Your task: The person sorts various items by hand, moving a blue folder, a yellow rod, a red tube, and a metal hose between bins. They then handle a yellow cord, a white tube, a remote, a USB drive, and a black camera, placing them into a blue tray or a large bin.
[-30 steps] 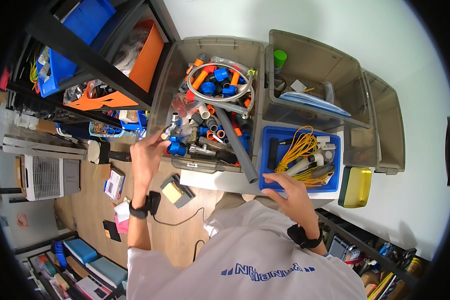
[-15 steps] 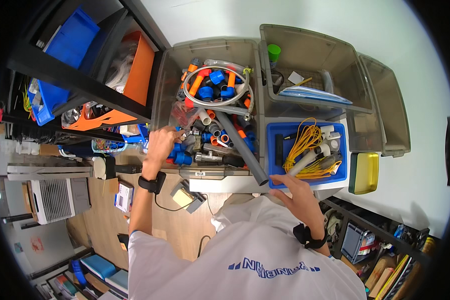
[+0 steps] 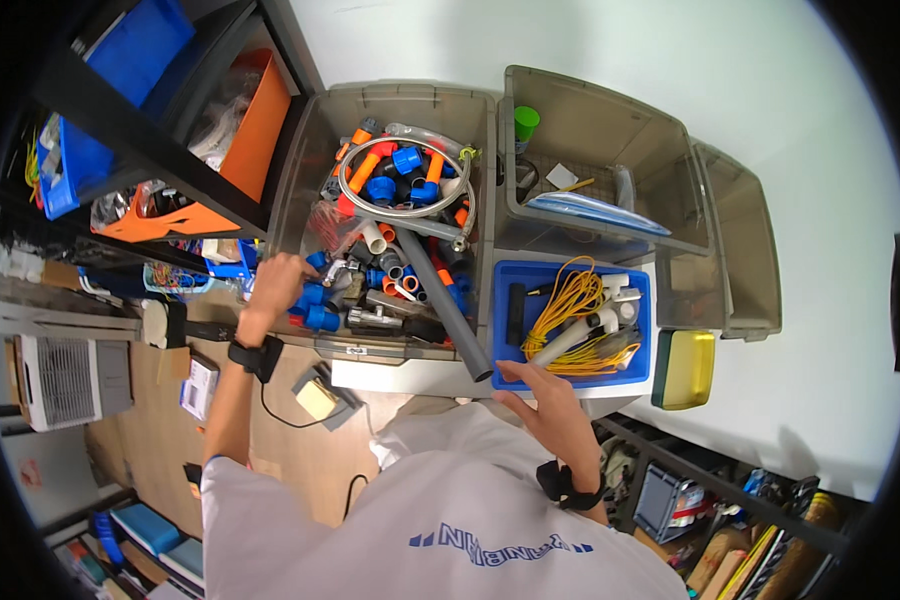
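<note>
My left hand (image 3: 278,284) is over the left front part of a grey translucent bin (image 3: 410,350). Its fingers are bent together beside blue pipe fittings (image 3: 321,317) and a metal fitting (image 3: 338,272); anything between the fingertips is hidden. My right hand (image 3: 550,402) is open, thumb and fingers apart, at the front edge of a blue tray (image 3: 503,300). Just left of its fingertips is the lower end of a long grey pipe (image 3: 443,305), which slants out over the bin's front rim. A coiled braided hose (image 3: 410,213) lies on the orange, blue and black fittings.
Yellow cord (image 3: 568,310) and white pipe pieces (image 3: 620,290) fill the tray. Behind it stands another grey bin (image 3: 600,110) with papers and a green-capped container. A yellow-lined box (image 3: 686,370) is at right. Black shelving (image 3: 160,150) with an orange bin (image 3: 255,150) rises at left.
The whole view has shifted, so the bins appear further left. My left hand has drawn back slightly from the metal fitting. The right hand stays open by the tray.
</note>
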The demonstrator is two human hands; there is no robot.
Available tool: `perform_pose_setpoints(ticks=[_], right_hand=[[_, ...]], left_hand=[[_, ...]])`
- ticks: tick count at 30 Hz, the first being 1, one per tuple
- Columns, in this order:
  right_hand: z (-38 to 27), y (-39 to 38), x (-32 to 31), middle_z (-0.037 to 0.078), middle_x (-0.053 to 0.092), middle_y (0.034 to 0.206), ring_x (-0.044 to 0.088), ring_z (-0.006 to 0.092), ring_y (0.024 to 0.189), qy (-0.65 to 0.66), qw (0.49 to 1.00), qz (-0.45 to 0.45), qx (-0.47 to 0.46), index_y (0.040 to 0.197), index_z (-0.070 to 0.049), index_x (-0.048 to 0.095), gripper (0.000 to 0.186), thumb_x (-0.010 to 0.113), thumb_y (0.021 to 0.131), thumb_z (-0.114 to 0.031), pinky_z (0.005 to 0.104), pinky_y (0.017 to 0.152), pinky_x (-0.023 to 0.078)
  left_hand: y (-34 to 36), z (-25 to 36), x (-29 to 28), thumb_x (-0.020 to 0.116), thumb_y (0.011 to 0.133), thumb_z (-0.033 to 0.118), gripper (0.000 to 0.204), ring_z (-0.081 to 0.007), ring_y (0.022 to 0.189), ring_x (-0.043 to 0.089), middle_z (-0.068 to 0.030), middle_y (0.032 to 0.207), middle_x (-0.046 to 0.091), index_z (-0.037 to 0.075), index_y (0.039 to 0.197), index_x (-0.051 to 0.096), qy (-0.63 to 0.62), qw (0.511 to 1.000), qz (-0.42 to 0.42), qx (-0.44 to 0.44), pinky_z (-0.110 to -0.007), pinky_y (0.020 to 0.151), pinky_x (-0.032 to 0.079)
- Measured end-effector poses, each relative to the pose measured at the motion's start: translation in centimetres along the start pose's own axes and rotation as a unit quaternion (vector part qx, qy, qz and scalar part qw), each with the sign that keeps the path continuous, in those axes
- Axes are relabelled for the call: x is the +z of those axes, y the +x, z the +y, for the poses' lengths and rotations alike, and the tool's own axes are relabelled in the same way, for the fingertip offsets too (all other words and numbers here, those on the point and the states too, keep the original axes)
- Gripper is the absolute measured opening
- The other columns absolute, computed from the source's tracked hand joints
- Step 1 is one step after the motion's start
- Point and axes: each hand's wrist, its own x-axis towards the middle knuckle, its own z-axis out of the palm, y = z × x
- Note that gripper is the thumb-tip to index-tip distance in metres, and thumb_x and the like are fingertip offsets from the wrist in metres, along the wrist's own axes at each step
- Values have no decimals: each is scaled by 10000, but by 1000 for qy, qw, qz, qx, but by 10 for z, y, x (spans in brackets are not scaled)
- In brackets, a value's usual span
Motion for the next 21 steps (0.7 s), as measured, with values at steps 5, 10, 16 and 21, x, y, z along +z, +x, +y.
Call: perform_pose_setpoints(ticks=[5,10,16,21], right_hand=[[17,-6,-10,217,712,1105,685,401,1026,-27,999,20,1,1285,-6,635,408,738,958,-227,437,861,543],[54,-21,-26,244,715,1123,676,418,1056,-55,996,29,60,1336,12,594,515,719,974,-332,454,905,528],[96,-53,-58,271,664,1301,661,416,1176,-58,979,13,197,1384,41,562,579,718,981,-344,447,985,532],[119,-69,-87,262,664,1319,660,427,1201,-64,965,-1,254,1421,16,547,606,732,974,-350,453,971,547]], left_hand=[[-8,22,-27,625,932,43,229,-440,990,680,-235,1078,724,41,1105,776,-83,996,23,34,-502,856,545],[-37,92,-75,664,969,74,298,-452,1051,658,-245,1159,707,-12,1253,690,-167,982,66,57,-462,900,526],[-88,195,-103,748,876,7,343,-333,914,719,-173,1058,744,29,1218,730,-298,940,99,129,-412,788,566],[-105,270,-97,745,846,59,332,-287,861,701,-116,965,730,29,1176,732,-326,890,-3,320,-384,728,561]])
